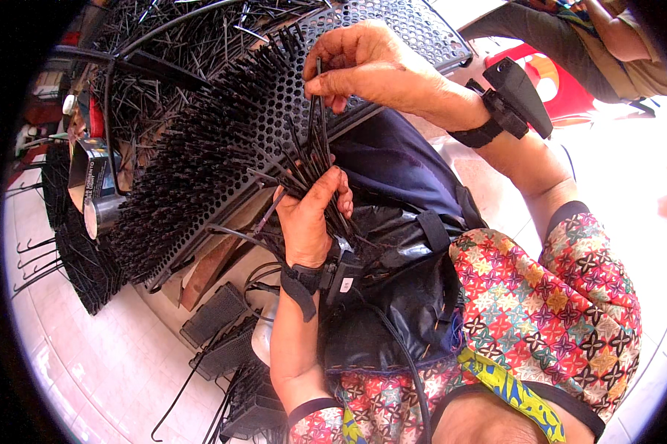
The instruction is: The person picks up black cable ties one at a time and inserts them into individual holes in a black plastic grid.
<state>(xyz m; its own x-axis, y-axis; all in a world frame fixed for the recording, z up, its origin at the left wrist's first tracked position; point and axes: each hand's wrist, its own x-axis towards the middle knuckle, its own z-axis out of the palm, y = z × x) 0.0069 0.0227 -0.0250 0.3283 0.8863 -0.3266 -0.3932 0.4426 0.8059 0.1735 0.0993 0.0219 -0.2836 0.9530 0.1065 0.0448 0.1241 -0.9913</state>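
My left hand (pixel 311 218) is closed around a bundle of thin black sticks (pixel 316 152), which fan out upward above the fist. Above it, my right hand (pixel 359 66) pinches a black stick between thumb and fingers, close to the perforated board. That black board (pixel 415 35), full of round holes, lies tilted across the space in front of me. Its left and middle part carries dense rows of upright black sticks (pixel 193 155), while holes show bare along its right end. What the sticks are for does not show.
Loose black sticks (pixel 163 44) lie heaped behind the board. A metal can (pixel 104 215) and a box (pixel 93 174) stand at its left. Black mesh pieces (pixel 219 314) with hooked wires lie below. Another person (pixel 537 41) sits by a red chair (pixel 574 92) at upper right.
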